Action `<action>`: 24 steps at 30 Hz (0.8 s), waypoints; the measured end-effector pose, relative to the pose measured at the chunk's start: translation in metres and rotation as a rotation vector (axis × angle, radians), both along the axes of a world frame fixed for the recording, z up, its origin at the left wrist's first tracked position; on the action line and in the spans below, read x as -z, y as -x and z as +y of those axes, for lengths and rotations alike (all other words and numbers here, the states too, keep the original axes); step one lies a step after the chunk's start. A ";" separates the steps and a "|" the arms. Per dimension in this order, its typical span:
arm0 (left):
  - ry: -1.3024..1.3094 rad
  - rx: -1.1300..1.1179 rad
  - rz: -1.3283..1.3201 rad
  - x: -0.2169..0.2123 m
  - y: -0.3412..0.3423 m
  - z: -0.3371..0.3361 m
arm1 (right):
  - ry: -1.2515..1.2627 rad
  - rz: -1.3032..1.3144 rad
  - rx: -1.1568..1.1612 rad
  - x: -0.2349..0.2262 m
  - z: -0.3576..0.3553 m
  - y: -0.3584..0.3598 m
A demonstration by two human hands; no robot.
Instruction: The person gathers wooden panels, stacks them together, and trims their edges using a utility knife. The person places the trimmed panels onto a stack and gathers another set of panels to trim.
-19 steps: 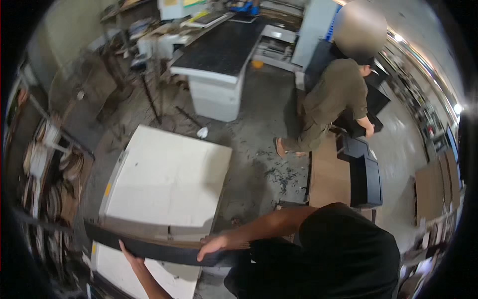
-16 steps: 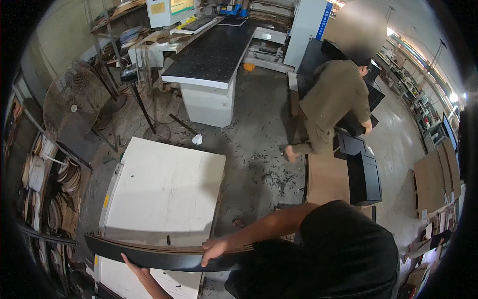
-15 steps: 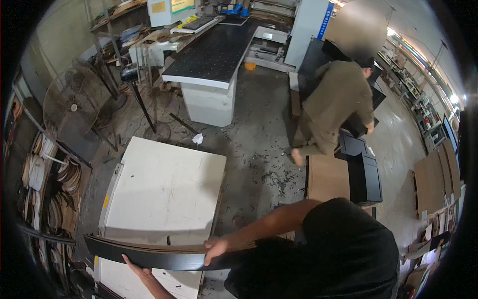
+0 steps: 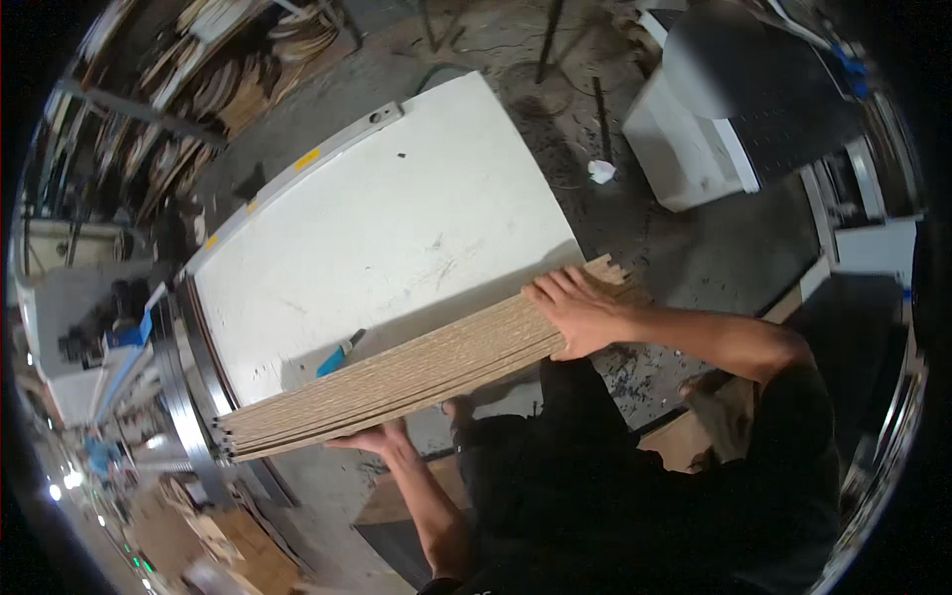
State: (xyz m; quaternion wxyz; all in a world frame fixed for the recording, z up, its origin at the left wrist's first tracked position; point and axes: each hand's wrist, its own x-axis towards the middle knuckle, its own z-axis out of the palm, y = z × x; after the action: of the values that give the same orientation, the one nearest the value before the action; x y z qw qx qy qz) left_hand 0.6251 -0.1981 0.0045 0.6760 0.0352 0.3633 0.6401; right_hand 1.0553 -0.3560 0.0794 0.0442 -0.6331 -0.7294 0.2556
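Note:
A long stack of thin chipboard strips (image 4: 416,372) lies slantwise across the near side of a white-topped table (image 4: 446,188), its raw edges facing up. My right hand (image 4: 575,309) is closed over the stack's right end, fingers across the top. Below the stack's near side, left of its middle, my left hand (image 4: 375,438) bears it with fingers stretched along the underside; part of that hand is hidden. A blue-handled cutter (image 4: 340,354) rests on the white top just beyond the stack. Whether the stack touches the tabletop, I cannot tell.
A metal rail (image 4: 297,169) with yellow marks runs along the table's left edge. Beyond the right side stands a black-topped white machine table (image 4: 694,154). Shelves of strip coils (image 4: 238,84) are at the far left. Dark scraps litter the floor (image 4: 635,382).
My view has turned, and the co-worker is no longer plainly seen. The stack has been tipped from showing its black face to showing raw edges. Both hands still hold it; the cutter now shows.

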 end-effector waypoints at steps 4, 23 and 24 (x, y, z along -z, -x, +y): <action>0.024 -0.135 -0.108 0.042 -0.054 -0.064 | 0.046 0.012 -0.143 0.018 0.019 -0.074; 0.293 -0.425 -0.145 0.053 -0.161 -0.161 | 0.061 -0.235 -0.430 0.052 0.082 -0.160; 0.259 -0.372 -0.155 0.056 -0.161 -0.164 | 0.009 -0.226 -0.453 0.053 0.091 -0.164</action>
State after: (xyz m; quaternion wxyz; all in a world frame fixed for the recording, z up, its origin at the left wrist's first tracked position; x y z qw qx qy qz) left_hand 0.7862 -0.3622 -0.0515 0.5711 -0.1684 0.3896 0.7027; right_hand 1.2197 -0.2653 0.0263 -0.0989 -0.4782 -0.8518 0.1897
